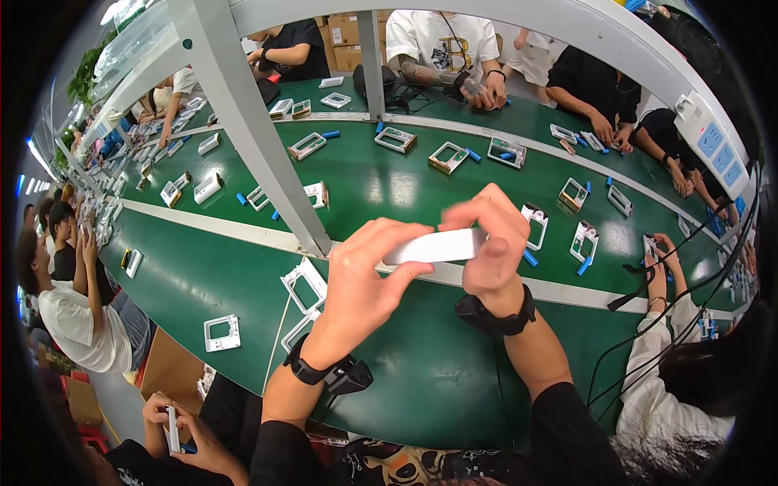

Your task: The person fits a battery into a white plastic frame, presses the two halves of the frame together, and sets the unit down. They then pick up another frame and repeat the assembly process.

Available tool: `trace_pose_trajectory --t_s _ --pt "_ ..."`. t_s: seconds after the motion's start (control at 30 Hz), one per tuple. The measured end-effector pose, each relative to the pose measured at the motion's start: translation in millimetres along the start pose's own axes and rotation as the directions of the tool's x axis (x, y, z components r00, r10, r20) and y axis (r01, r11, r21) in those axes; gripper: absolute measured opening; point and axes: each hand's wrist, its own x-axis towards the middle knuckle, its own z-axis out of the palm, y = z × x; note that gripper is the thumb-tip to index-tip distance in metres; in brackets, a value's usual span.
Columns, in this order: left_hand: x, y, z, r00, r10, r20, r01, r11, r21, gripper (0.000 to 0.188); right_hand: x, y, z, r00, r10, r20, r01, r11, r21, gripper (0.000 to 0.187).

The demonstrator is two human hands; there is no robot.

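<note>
A white rectangular plastic casing point(438, 246), seen edge-on and a little blurred, is held up over the green table between my two hands. My left hand point(356, 279) pinches its left end between thumb and fingers. At the other end, my right hand point(496, 247) curls its fingers against the casing; part of that grip is smeared by motion. Below and left of my left hand, a white open frame point(315, 285) lies on the table, with another partly hidden by my wrist. Further left lies a separate white frame point(222, 344).
A grey metal post point(251, 121) rises just beyond my left hand. On the green belt point(373, 190) lie several white frames with blue cylinders. Black cables point(689, 300) hang at right below a white power strip point(713, 142). Co-workers sit on both sides and opposite.
</note>
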Motion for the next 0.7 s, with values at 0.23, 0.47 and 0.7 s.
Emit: trace_pose_trajectory --t_s 0.23,0.47,0.7 --pt "1 -4 2 0.997 -0.069 -0.041 0.057 0.967 -0.249 0.035 -5 6 -7 1.0 -0.011 -0.023 0.013 0.997 0.078 0.075" --pt "0 13 7 0.994 0.106 -0.041 -0.111 0.982 -0.152 0.036 -8 2 -18 0.996 -0.045 0.075 0.045 0.999 -0.006 0.069" --pt "-4 15 9 0.982 0.183 -0.047 -0.183 0.983 0.014 0.039 -10 0 -21 0.986 -0.109 0.13 0.119 0.99 -0.073 0.071"
